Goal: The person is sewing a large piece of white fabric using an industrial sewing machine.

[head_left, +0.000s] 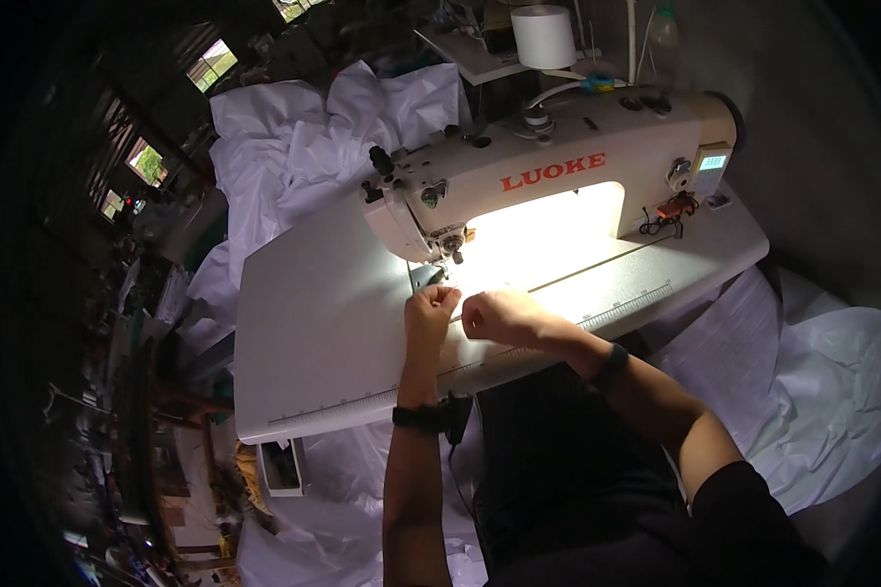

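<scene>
Sewing machine [558, 142], white tbl [308, 318], dim rm [817, 171]; L hand [429, 315], R hand [507, 315] curled, contents unclear.

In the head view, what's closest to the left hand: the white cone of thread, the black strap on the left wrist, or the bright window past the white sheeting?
From the left hand:
1. Black strap, just below it.
2. White cone of thread, up and right.
3. Bright window, far back, upper left.

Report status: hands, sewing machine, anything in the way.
Left hand: fingertips together by the needle area, contents unclear. Right hand: curled close beside it. Sewing machine: display lit. White sheeting: heaped behind the table, clear of hands.
</scene>
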### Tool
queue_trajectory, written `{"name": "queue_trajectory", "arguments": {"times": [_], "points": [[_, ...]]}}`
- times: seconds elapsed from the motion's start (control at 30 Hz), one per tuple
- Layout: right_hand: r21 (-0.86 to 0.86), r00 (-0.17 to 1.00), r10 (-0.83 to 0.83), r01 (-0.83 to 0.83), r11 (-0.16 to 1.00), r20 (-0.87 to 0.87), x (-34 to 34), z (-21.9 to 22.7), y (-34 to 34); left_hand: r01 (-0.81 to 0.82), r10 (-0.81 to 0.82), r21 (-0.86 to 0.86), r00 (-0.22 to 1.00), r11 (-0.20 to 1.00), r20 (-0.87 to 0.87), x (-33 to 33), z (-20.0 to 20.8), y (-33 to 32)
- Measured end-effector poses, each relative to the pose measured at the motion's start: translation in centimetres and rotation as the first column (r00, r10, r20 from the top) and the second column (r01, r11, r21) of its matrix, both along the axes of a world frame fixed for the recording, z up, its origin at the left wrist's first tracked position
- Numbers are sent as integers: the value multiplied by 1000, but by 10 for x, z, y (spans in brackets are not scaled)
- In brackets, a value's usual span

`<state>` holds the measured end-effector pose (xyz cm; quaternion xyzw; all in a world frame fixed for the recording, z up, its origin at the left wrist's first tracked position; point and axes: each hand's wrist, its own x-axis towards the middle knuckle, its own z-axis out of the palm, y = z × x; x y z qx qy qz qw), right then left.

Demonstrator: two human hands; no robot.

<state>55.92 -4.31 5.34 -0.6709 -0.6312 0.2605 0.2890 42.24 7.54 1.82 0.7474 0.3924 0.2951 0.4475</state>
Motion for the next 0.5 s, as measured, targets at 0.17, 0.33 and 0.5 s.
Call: {"name": "queue_trajectory", "arguments": {"times": [0.17,0.33,0.5], "points": [[-54,1000,9,-10,999,-13,2,0,-44,43,-40,115,999,993,-22,-45,18,-75],[-25,351,26,-142,990,-936,-3,-20,-28,314,-212,317,924,895,-319,-59,46,-145],[41,925,86,-77,996,-370,-11,-31,-69,320,-94,736,939,597,-332,-67,73,-114]]}}
